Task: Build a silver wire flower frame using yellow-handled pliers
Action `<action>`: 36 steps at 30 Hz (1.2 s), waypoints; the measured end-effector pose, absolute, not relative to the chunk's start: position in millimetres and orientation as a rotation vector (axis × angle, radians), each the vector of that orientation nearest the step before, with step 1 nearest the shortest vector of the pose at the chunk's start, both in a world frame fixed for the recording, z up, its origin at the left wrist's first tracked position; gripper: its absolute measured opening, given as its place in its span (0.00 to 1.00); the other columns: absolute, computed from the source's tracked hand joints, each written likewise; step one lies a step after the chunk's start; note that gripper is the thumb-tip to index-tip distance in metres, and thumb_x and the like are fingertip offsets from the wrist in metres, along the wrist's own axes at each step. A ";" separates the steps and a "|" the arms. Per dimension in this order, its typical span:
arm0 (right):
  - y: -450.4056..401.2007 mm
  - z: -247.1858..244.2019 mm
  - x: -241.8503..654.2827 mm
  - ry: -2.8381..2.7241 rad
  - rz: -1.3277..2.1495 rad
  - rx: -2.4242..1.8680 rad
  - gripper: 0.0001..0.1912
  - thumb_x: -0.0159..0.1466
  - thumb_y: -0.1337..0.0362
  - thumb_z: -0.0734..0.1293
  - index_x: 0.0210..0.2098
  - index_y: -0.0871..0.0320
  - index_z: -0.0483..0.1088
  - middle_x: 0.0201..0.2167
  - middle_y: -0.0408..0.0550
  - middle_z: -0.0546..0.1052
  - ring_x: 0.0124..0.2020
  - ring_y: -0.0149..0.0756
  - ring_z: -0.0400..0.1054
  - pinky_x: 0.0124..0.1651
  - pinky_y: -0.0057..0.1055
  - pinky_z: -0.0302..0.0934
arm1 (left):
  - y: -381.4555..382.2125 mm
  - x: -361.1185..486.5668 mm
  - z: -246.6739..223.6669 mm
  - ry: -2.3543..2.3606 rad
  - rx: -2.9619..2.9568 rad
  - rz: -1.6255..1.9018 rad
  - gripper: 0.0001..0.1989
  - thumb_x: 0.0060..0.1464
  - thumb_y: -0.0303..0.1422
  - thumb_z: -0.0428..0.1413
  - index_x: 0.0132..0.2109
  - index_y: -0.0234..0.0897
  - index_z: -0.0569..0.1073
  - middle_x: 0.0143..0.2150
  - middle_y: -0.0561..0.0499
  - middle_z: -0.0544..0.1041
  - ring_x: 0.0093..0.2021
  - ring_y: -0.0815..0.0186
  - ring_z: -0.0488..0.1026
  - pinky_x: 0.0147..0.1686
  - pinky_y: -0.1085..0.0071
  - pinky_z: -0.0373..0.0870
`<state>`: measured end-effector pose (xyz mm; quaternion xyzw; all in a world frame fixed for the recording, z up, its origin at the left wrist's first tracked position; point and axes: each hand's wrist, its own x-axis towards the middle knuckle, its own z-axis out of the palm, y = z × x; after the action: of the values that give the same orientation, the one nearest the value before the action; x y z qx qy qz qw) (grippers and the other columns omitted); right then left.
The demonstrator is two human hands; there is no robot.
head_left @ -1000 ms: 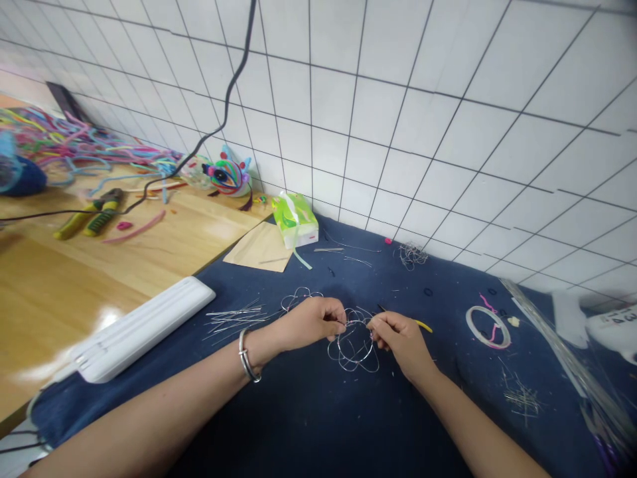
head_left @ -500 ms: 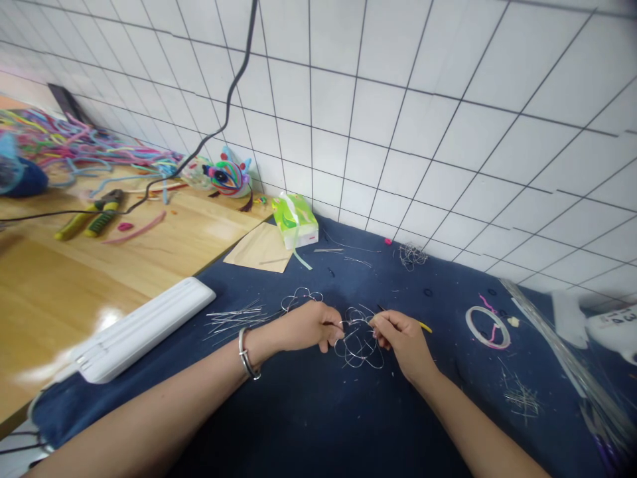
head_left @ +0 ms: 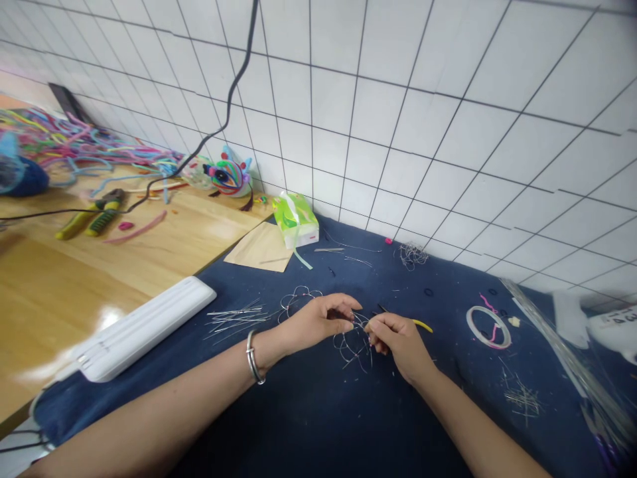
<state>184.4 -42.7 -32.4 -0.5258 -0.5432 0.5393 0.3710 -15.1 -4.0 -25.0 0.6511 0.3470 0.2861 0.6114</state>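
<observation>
"White wall [head_left: 378, 99] with dark grid lines, then dark blue cloth [head_left: 298, 418] over the tabletop. Where's the looped wire piece [head_left: 357, 356]?"

"Between the two hands, just above the cloth. The right hand [head_left: 404, 342] pinches its edge between thumb and fingers."

"And the left hand [head_left: 309, 325]?"

"Thumb and forefinger spread, beside the loops. I can't tell whether they touch."

"Anything near those left fingers?"

"A second looped wire [head_left: 300, 288] behind them, and straight wires [head_left: 236, 318] farther left. Beyond the right fingers lies a white ring [head_left: 469, 323]."
</observation>
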 end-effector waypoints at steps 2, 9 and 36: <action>-42.4 -32.8 183.8 -1.377 1.403 -1.340 0.11 0.58 0.58 0.62 0.27 0.59 0.70 0.20 0.42 0.69 0.19 0.25 0.59 0.21 0.22 0.51 | -6.3 -13.4 -23.8 0.760 1.474 0.671 0.15 0.51 0.32 0.55 0.47 0.38 0.68 0.36 0.52 0.71 0.36 0.69 0.67 0.38 0.70 0.64; -43.2 -33.4 182.5 -1.355 1.409 -1.318 0.12 0.58 0.59 0.62 0.25 0.60 0.69 0.19 0.41 0.68 0.19 0.24 0.58 0.21 0.22 0.51 | -8.9 -13.9 -16.8 0.736 1.511 0.670 0.07 0.53 0.32 0.53 0.38 0.34 0.71 0.33 0.52 0.70 0.33 0.71 0.65 0.35 0.73 0.62; -43.4 -34.2 181.7 -1.302 1.413 -1.335 0.09 0.58 0.60 0.63 0.27 0.60 0.70 0.20 0.41 0.68 0.20 0.24 0.58 0.22 0.22 0.51 | -10.6 -12.1 -23.7 0.779 1.447 0.575 0.06 0.50 0.33 0.54 0.34 0.34 0.72 0.28 0.54 0.69 0.28 0.73 0.64 0.31 0.75 0.62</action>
<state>181.7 -43.4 -34.2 -0.5254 -0.5125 0.5559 0.3901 -12.1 -10.6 -23.7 0.6354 0.3421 0.2527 0.6445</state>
